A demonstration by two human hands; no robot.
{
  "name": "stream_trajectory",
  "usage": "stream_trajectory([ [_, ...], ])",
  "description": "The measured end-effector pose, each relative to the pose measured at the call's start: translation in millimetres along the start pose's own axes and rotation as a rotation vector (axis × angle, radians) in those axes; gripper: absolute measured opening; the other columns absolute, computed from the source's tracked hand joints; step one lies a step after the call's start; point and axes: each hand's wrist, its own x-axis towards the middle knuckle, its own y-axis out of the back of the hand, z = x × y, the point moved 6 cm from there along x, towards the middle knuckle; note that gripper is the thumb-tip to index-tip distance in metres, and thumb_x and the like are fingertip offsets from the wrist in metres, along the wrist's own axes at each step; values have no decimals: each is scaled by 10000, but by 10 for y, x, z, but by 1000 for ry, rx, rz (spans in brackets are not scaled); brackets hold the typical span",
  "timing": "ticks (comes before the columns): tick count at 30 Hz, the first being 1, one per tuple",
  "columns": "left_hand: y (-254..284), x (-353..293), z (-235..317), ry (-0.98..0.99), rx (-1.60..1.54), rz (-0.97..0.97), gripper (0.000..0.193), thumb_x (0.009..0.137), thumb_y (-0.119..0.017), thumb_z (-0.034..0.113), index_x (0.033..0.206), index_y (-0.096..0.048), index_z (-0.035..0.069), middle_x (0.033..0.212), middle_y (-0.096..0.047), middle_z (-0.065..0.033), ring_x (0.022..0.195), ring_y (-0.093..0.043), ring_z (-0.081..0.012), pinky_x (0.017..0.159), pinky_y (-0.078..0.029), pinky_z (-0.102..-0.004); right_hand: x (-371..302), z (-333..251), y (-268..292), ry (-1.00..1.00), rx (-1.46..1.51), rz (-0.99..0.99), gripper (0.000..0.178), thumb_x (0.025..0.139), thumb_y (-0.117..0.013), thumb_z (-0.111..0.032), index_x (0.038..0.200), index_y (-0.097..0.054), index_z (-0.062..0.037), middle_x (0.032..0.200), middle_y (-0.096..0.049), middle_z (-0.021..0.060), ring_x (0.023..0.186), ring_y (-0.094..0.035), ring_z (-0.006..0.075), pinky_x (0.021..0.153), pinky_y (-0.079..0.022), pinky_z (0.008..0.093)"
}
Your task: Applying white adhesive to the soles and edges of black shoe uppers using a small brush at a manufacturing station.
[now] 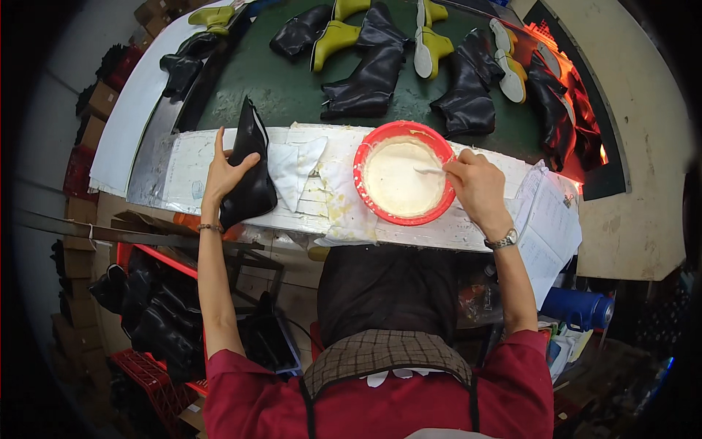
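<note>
A black boot upper point(248, 175) stands at the white table's point(183, 172) near edge, left hand point(223, 172) gripping it, forefinger raised. The right hand point(479, 186) pinches a brush point(430, 171) over a red bowl point(365, 157) (pale glue inside); more boots point(369, 80) beyond.

Appeared to be a footwear workshop. Noted black boot uppers point(369, 77) and yellow-green lasts point(333, 38) spread along a green conveyor belt point(278, 95); glue-smeared worktop point(439, 234) with red bowl of pale adhesive point(401, 175); crates of black boots point(153, 314) and stacked cartons point(91, 117) alongside.
</note>
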Motion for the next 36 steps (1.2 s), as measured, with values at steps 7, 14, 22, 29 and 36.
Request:
stream_trajectory([
  [7, -182, -147, 268, -125, 268, 171, 1272, 688, -841, 562, 1628, -116, 106, 1337, -555, -366, 1197, -570, -521, 1003, -472, -522, -106, -174, 114, -30, -7, -15, 90, 836, -721, -161, 909, -758, -125, 869, -633, 52, 843, -648, 260, 683, -523, 417],
  [14, 363, -249, 240, -185, 145, 483, 710, 740, -774, 245, 1352, -556, -43, 972, -749, -218, 876, -730, -382, 787, -570, -441, -369, 63, 326, -190, 369, 112, 147, 882, -730, -159, 1011, -769, -99, 843, -660, 85, 676, -636, 252, 617, -503, 367],
  [22, -88, -817, 1723, 83, -368, -410, 309, 865, -737, 195, 1038, -712, -60, 901, -732, -63, 822, -663, -128, 778, -539, -285, -322, 292, 242, -162, 503, 244, 142, 867, -763, -95, 1004, -776, -61, 829, -650, 69, 665, -610, 219, 601, -460, 332],
  [29, -510, -1212, 2013, 237, -401, -779, 312, 880, -749, 198, 1075, -701, -40, 913, -710, -59, 844, -650, -120, 811, -522, -269, 235, -258, 632, 232, 571, 269, 218, 785, -812, -72, 1002, -798, -92, 915, -676, 37, 903, -611, 182, 852, -415, 318],
  [36, -358, -1097, 1881, 94, -662, -418, 194, 926, -724, 178, 920, -703, -15, 804, -666, 7, 730, -588, -60, 659, -474, -234, 83, -352, 533, 156, 595, 317, 215, 773, -822, -68, 983, -811, -110, 895, -676, 17, 883, -590, 166, 858, -400, 327],
])
